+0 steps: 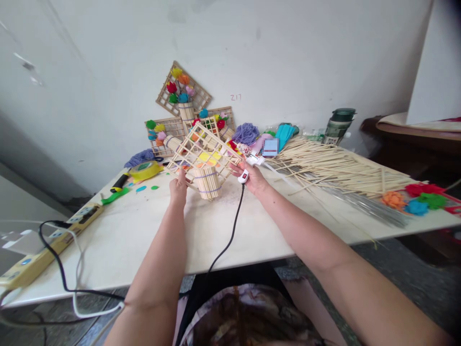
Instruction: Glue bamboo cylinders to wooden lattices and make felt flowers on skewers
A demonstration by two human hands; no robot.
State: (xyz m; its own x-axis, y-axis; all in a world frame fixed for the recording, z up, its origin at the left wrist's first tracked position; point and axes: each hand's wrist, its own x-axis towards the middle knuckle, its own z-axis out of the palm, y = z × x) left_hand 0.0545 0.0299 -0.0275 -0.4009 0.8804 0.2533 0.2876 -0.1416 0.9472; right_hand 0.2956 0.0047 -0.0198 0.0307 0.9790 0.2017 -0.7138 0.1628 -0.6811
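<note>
A wooden-stick lattice (183, 150) is held tilted above the table, with a small stick basket (208, 183) bound by purple yarn against its lower part. My left hand (179, 188) is closed on the lattice's lower left edge. In my right hand (255, 179) is a white hot glue gun (244, 177) with a red switch and a black cord, its nozzle hard to make out. The right fingertips also reach the lattice's right corner. Behind it, finished-looking lattices (183, 89) with baskets and colourful felt flowers lean on the wall.
Loose wooden sticks (324, 161) and grey wires (363, 204) cover the table's right side, near felt pieces (418, 206). A dark green bottle (338, 126) stands behind. Yellow tape (146, 170), a cutter (119, 183) and a power strip (54, 242) lie left. The black cord (230, 238) crosses the table's front edge.
</note>
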